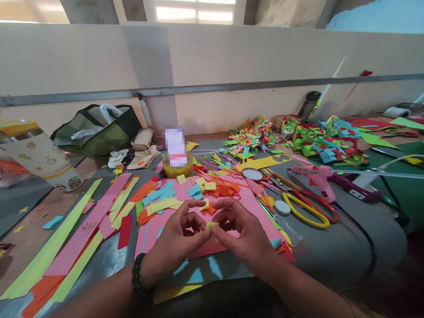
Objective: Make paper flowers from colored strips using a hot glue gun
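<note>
Between the fingertips of both hands is a small yellow paper piece (212,226), held over a pink sheet (255,212). My left hand (185,225), with a dark bead bracelet (136,276) at the wrist, pinches its left side. On the other side, the thumb and fingers of my right hand (243,229) close on it. Just beyond the fingers lie small cut squares of paper: orange ones (225,190), yellow ones (209,185) and blue ones (195,191). Part of the held piece is hidden by the fingers.
Long paper strips (89,225) cover the left. On the right lie yellow-handled scissors (306,211), red-handled scissors (318,204) and a pink glue gun (316,176) with a cable. A tape roll (179,168) props a phone at the back, near paper flowers (255,137). A tumbler (43,154) stands left.
</note>
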A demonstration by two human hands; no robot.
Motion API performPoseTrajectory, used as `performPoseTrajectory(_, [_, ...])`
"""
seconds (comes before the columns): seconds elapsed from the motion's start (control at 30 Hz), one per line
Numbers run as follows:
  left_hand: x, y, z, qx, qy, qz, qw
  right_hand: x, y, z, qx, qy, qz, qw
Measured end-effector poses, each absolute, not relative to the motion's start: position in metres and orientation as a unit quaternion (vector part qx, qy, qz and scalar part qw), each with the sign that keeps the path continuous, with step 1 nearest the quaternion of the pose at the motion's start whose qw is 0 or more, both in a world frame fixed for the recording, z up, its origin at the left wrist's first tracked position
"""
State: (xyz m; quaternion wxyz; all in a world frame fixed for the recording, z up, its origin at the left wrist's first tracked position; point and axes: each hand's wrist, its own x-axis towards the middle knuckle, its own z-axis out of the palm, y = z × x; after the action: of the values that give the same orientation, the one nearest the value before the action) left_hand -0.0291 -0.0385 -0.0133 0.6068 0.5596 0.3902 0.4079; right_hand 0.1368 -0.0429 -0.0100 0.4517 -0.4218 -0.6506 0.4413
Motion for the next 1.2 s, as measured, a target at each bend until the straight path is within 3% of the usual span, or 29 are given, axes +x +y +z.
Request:
performPoseTrajectory(0.67, [-0.028,-0.041,-0.012,0.588,0.394,0.403,0.58,0.138,-0.044,-0.013,-0.407,-0.682,0.413,0.445])
performPoseTrajectory(0.87, [-0.027,-0.041,-0.014,0.579,0.414,0.382,0.589,0.152,-0.043,-0.012,-0.426,-0.711,0.295,0.476])
performPoseTrajectory(1.2, [-0.028,-0.031,-0.003,0.652,0.494,0.288,0.497,0.227,-0.073,0.019,-0.439,-0.757,0.103,0.473])
